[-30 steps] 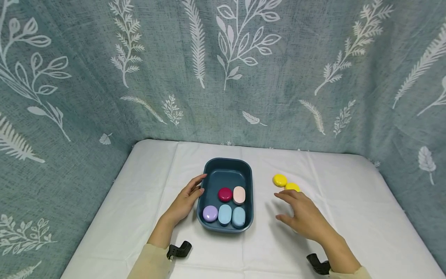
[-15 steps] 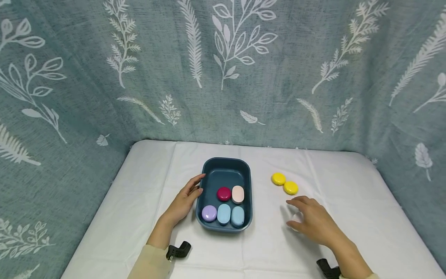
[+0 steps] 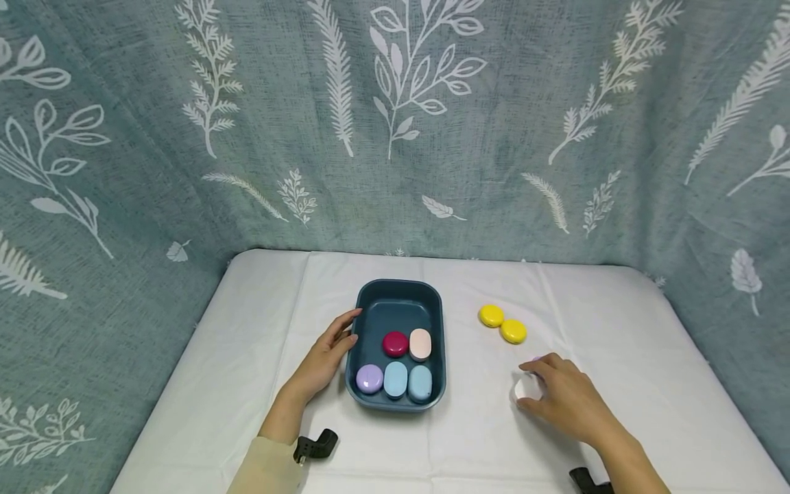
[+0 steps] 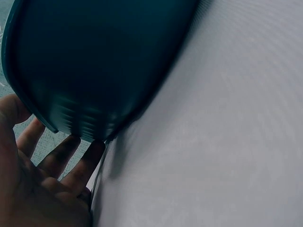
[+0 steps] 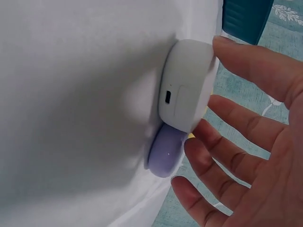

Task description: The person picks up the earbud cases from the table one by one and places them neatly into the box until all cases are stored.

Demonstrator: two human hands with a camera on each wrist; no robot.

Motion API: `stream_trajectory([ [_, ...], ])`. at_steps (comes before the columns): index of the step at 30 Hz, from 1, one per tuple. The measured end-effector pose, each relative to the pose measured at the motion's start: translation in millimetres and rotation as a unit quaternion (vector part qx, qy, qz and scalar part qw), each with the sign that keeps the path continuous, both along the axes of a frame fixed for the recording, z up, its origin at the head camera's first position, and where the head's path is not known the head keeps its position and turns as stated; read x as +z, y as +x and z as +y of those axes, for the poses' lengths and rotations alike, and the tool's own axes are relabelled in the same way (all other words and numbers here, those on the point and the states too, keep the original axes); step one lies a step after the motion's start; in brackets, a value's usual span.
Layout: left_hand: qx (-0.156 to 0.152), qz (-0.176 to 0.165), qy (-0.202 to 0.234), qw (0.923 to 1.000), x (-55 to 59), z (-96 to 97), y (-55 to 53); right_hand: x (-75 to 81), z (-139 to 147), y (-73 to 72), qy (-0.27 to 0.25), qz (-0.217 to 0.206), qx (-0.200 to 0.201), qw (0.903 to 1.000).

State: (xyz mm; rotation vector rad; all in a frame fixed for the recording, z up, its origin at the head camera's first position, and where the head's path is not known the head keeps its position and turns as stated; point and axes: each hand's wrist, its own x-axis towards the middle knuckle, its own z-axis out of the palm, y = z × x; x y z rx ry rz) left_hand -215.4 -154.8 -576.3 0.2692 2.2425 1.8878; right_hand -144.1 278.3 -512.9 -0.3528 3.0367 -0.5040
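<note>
My right hand point(image 3: 564, 398) is spread over a white rounded case point(image 5: 187, 85) lying on the cloth, which has a small dark port in its side. In the right wrist view the thumb is at one end of its upper edge, the other fingertips along the far end. A glossy purple rounded piece point(image 5: 166, 151) lies against that case, close to my lower fingers. My left hand point(image 3: 324, 357) rests on the left side of a dark blue tray point(image 3: 398, 309), its fingertips against the outer wall point(image 4: 90, 125).
Inside the tray are a red round piece point(image 3: 396, 344), a pale pink one point(image 3: 420, 345), a lilac one point(image 3: 369, 379) and two light blue ones point(image 3: 396, 379). Two yellow round pieces point(image 3: 491, 315) lie right of the tray. A patterned curtain point(image 3: 345, 199) hangs behind the white-covered table point(image 3: 271, 295).
My right hand has moved right and towards me, away from the yellow pieces, and come down around the white case. My left hand has stayed at the tray.
</note>
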Motion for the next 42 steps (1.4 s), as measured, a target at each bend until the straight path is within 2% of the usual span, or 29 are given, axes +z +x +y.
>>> stream_trajectory([
  [16,-0.004,0.008,-0.008,0.9999,-3.0,-1.8,-2.2,-10.3,-7,4.0,-0.013,-0.006,-0.007,0.9999],
  [23,-0.003,0.007,-0.003,1.0,-3.7,-2.3,-2.2,-12.1,-12,2.8,-0.021,0.001,0.006,0.9997],
  [36,-0.004,0.006,0.0,1.0,-4.1,-2.6,-1.4,0.9,-36,-7.8,-0.043,0.022,0.028,0.9984],
  [42,-0.007,0.005,-0.001,1.0,-4.4,-2.2,-2.0,6.0,-46,-13.1,-0.048,0.04,0.051,0.9967],
])
